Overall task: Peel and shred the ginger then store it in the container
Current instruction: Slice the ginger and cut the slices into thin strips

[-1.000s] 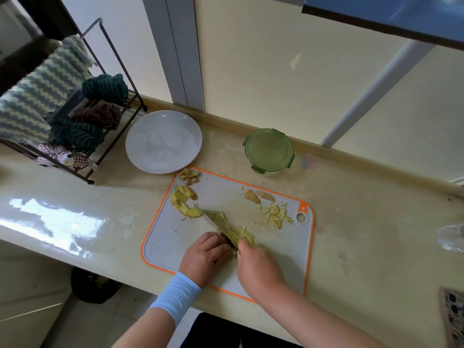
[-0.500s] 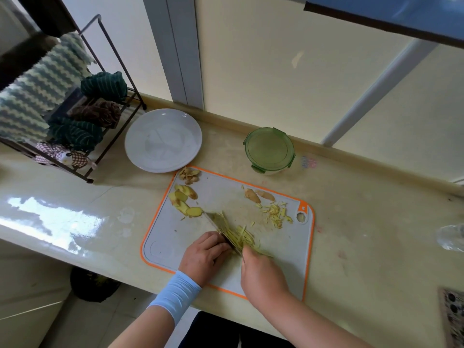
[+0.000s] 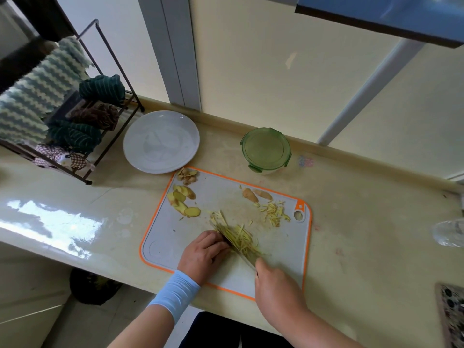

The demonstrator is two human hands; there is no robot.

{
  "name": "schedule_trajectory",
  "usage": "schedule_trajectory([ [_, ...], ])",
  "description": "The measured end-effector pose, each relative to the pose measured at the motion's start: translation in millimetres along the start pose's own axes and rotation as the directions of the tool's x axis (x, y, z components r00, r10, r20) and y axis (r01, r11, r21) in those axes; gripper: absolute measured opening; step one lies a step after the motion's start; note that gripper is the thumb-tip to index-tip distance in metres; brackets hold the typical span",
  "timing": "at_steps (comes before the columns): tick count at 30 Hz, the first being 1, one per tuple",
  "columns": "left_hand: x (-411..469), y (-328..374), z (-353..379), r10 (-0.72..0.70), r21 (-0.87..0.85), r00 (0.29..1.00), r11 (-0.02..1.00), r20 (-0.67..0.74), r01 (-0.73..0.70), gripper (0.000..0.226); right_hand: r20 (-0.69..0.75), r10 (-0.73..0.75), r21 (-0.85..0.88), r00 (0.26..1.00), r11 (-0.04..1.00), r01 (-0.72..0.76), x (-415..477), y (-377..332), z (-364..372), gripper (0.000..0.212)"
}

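Observation:
On the grey, orange-rimmed cutting board [image 3: 281, 249] lies a pile of ginger shreds [image 3: 239, 237] with a knife blade [image 3: 244, 257] running through it. My right hand [image 3: 275, 285] grips the knife handle at the board's near edge. My left hand [image 3: 203, 254], fingers curled, rests on the board pressing the ginger at the blade's left side. Ginger slices [image 3: 183, 200] sit at the board's left, peels [image 3: 187, 175] at its far left corner, two small ginger pieces [image 3: 256, 194] and more shreds [image 3: 273, 212] at the far right. The green-lidded container [image 3: 266, 149] stands closed behind the board.
A white plate [image 3: 160, 141] lies left of the container. A black wire rack [image 3: 62, 116] with cloths stands at the far left. A clear glass object [image 3: 449, 233] sits at the right edge. A dark bin [image 3: 93, 287] is on the floor below the counter.
My right hand has drawn back toward me and to the right, pulling the knife along. The shred pile by the blade has grown longer. My left hand stays in place.

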State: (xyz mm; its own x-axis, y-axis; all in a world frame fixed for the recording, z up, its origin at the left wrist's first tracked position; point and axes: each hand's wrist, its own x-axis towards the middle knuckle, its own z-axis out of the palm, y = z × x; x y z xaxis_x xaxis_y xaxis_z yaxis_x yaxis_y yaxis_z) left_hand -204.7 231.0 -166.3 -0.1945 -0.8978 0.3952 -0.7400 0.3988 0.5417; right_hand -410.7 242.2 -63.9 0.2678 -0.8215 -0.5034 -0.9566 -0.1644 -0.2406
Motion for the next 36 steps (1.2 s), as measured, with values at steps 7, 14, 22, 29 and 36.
schedule_trajectory([
  [7,1.2,2.2,-0.5,0.004,0.002,1.0,1.0,-0.005,-0.004,0.011,-0.055,-0.052,0.014,0.997,0.998,0.053,38.4,-28.2,2.5,0.024],
  [14,1.5,2.5,-0.2,0.002,0.005,1.0,1.0,-0.021,-0.002,0.011,-0.049,-0.046,0.061,0.998,0.997,0.049,22.3,-16.3,-3.7,0.012],
  [22,0.4,-0.5,2.1,0.001,-0.003,1.0,1.0,-0.017,-0.001,0.012,-0.005,-0.025,0.039,1.0,0.999,0.025,9.3,-5.6,2.9,0.01],
  [29,-1.3,-1.1,1.9,-0.001,0.009,1.0,1.0,-0.011,0.001,0.007,-0.061,-0.054,0.033,0.997,0.998,0.056,37.5,-23.9,1.4,0.018],
  [36,-2.0,-0.7,1.3,-0.008,0.009,1.0,1.0,-0.023,0.008,0.002,-0.04,-0.036,0.032,0.999,0.999,0.037,4.7,-4.8,-1.7,0.014],
])
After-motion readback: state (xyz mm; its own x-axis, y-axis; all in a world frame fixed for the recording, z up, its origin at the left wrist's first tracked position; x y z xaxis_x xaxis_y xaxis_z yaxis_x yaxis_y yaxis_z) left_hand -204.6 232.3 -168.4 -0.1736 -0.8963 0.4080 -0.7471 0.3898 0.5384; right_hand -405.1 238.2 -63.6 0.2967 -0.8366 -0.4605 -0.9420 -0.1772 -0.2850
